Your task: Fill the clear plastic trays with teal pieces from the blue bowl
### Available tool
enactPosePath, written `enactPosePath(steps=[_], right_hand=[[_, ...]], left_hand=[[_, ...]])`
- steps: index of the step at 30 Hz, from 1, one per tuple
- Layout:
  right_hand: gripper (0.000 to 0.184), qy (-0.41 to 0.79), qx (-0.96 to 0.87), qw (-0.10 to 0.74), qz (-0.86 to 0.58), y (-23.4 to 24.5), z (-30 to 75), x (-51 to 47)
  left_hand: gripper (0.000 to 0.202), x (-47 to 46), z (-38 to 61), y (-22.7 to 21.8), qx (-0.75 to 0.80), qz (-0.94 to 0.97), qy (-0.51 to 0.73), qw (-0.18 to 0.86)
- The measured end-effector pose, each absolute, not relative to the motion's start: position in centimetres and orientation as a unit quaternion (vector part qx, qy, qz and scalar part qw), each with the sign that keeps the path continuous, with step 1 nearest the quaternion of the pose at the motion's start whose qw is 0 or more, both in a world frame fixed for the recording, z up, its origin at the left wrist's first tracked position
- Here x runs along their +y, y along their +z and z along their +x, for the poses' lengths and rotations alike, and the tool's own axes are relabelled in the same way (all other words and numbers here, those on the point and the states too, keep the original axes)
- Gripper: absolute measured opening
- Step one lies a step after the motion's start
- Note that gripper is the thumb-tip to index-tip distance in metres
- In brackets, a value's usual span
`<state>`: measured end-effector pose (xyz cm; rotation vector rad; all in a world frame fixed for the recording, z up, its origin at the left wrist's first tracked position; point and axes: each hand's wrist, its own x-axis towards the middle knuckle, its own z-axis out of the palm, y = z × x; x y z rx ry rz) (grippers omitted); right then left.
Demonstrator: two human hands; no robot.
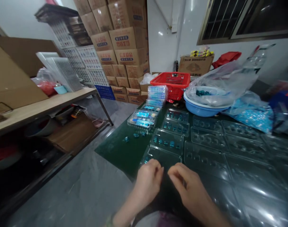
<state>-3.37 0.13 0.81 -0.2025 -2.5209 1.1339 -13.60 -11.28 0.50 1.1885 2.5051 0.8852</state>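
Observation:
My left hand (150, 176) is closed, its fingers curled over the near edge of a clear plastic tray (166, 154) with small teal pieces (146, 159) at its left end. Whatever those fingers hold is hidden. Just to the right, my right hand (187, 184) is bent into a pinch, with thumb and forefinger together; I cannot make out anything between them. A gap separates the two hands. Beyond them lies another clear tray (169, 136) with a row of teal gem-like pieces. A few loose teal pieces (135, 135) lie on the green tabletop (118, 149).
Filled clear packs (144, 118) are stacked at the table's far left. Behind stand a red basket (169, 80) and a blue basin (200, 108) under plastic. Many clear trays (252, 164) cover the right side. A wooden bench (51, 105) and stacked cartons (125, 39) stand left and back.

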Motion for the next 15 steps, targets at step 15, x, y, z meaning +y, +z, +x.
enactPosePath(steps=[15], right_hand=[[0.023, 0.322, -0.931, 0.171, -0.010, 1.1, -15.3, 0.1]], left_hand=[[0.038, -18.3, -26.0, 0.0, 0.857, 0.220, 0.462, 0.062]])
